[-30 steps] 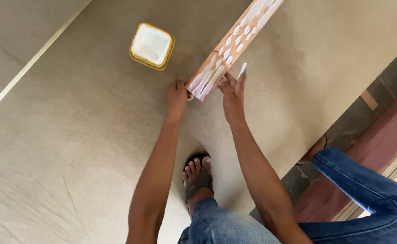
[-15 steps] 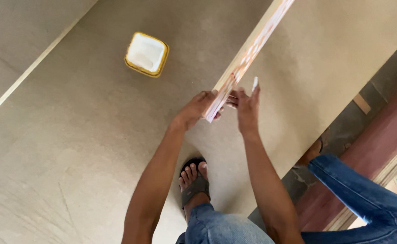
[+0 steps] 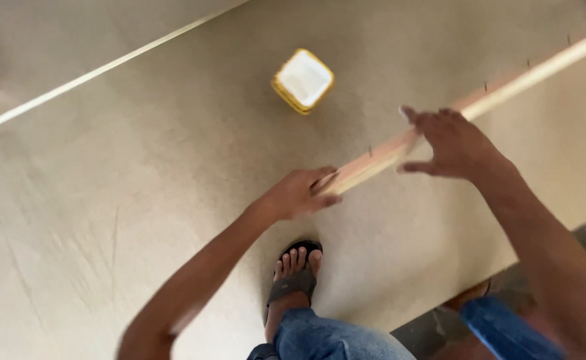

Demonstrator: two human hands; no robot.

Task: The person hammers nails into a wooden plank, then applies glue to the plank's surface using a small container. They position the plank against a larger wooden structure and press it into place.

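Two hands on one long wooden strip above a pale board.

One left hand clamps its fingers around the near end of the wooden strip; one right hand rests on it farther along, fingers apart. One square yellow tub sits on the pale board, well apart from the hands. One sandalled foot stands below.

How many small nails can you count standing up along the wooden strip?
4 nails show on the strip: one between the left hand and right hand, then three spaced towards its far end. Others may be hidden under the hands or lost in blur.
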